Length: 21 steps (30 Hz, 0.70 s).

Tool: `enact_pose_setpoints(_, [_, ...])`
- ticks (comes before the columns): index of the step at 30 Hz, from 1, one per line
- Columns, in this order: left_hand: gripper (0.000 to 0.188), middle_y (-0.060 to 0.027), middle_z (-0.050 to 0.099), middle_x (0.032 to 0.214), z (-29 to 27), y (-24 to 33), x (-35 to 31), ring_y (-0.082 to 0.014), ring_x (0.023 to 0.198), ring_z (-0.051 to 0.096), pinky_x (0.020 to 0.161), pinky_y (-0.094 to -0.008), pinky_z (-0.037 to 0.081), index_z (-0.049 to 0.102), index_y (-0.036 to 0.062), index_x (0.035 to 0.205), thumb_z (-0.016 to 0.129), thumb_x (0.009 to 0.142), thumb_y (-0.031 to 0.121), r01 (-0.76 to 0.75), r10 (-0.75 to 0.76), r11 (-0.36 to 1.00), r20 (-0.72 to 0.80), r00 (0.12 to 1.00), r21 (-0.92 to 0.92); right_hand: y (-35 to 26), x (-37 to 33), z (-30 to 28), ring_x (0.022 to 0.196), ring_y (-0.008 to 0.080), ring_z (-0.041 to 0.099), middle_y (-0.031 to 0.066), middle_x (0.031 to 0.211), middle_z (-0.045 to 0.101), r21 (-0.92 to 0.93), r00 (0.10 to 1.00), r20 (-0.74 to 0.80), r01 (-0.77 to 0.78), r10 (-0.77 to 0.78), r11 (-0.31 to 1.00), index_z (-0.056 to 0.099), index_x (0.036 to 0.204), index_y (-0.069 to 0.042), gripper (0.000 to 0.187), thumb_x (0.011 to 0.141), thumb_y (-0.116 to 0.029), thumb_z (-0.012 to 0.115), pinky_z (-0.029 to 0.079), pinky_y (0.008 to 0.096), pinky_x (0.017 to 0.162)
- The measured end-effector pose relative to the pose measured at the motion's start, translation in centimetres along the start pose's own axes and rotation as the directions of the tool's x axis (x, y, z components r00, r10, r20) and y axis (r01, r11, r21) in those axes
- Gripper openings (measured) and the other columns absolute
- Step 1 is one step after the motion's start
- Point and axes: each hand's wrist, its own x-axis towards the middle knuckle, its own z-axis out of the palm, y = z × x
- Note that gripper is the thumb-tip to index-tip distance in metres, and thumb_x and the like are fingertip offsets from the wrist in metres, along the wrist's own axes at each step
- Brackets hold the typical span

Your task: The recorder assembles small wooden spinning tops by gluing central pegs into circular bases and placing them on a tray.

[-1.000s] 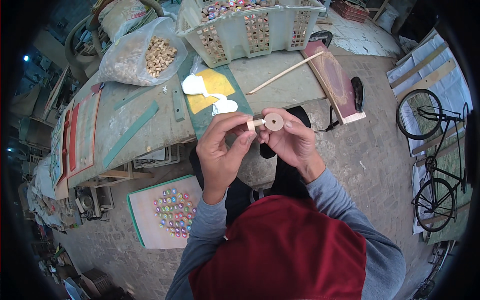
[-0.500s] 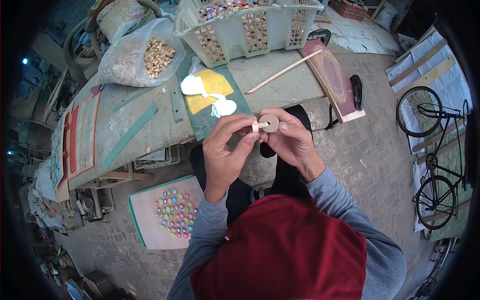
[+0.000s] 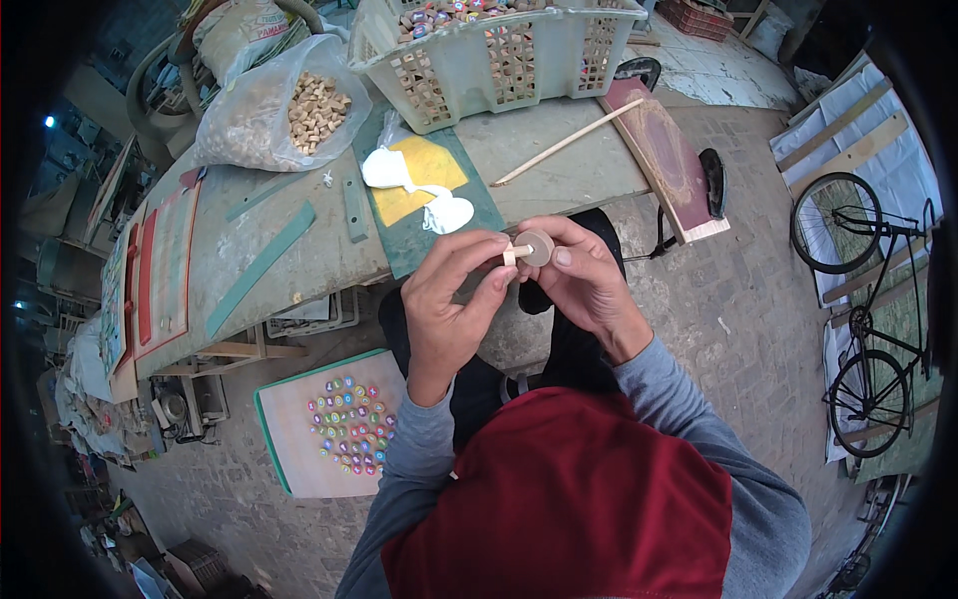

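My left hand (image 3: pixel 446 309) pinches a small pale wooden peg (image 3: pixel 511 256) with a wide head between thumb and fingers. My right hand (image 3: pixel 591 290) grips a round wooden disc (image 3: pixel 541 244) by its edge. The peg's narrow shank meets the disc's middle; how deep it goes in I cannot tell. Both hands are above my lap, just off the near edge of the workbench (image 3: pixel 279 285). Beyond them, white paste-like blobs (image 3: pixel 447 214) lie on a yellow sheet (image 3: pixel 439 165) over a green board (image 3: pixel 404 250).
On the bench stand a clear bag (image 3: pixel 244 130) of small wooden pieces and a pale plastic crate (image 3: pixel 459 95) of coloured round pieces. A wooden stick (image 3: pixel 569 142) lies at right. Below left, a green-edged board (image 3: pixel 289 439) holds several coloured discs. A bicycle (image 3: pixel 868 319) is far right.
The peg's white-coated tip and the disc's dark hole, both visible before, are now brought together. The disc has shifted slightly left and turned. Both hands otherwise stay nearly in place.
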Motion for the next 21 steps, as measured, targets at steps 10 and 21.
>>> enact_pose_setpoints(10, [0.031, -0.0128, 0.068, 0.103, -0.4, 1.0, 0.1, -0.0204, 0.089, 0.067, 0.077, -0.0294, 0.052, 0.071, -0.0005, 0.106, 0.074, 0.076, -0.007, -0.078, 0.077, 0.986, 0.013, 0.997, 0.150, -1.3, -0.6, 0.8, 0.101, 0.0137, 0.059, 0.0068, 0.108, 0.064, -0.431, 0.994, -0.042, 0.076, -0.104, 0.899, 0.062, 0.127, 0.001, 0.040, 0.089, -0.010, 0.068, 0.046, 0.0290, 0.093])
enact_pose_setpoints(21, [0.033, -0.0132, 0.069, 0.102, -0.4, 1.9, 0.2, -0.0207, 0.087, 0.067, 0.075, -0.0301, 0.054, 0.070, -0.0016, 0.105, 0.076, 0.074, -0.007, -0.156, 0.156, 0.966, 0.018, 0.988, 0.208, -2.5, -0.9, 2.0, 0.102, 0.0150, 0.060, 0.0096, 0.114, 0.060, -0.604, 0.969, 0.105, 0.240, -0.222, 0.760, 0.061, 0.126, 0.004, 0.038, 0.089, 0.000, 0.068, 0.051, 0.0276, 0.086])
